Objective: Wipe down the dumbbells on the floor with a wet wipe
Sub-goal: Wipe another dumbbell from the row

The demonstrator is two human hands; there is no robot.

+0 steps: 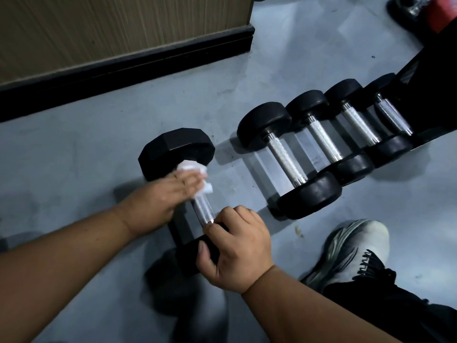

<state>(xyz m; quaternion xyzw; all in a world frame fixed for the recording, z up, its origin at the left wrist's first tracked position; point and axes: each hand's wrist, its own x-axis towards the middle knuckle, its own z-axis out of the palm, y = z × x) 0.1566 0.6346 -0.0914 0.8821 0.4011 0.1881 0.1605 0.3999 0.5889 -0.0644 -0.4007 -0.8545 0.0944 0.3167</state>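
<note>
left hand point(158, 194): fingers curled, gripping | right hand point(237, 248): curled, gripping

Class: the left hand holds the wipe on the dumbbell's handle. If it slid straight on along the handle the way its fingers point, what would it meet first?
Probably the inner face of the hex dumbbell's far head: the left hand and wet wipe are already near it.

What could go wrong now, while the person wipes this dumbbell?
The wipe is bunched by the far head, so much of the handle may stay unwiped. The right hand holds only the near head; the dumbbell might shift under the left hand.
</note>
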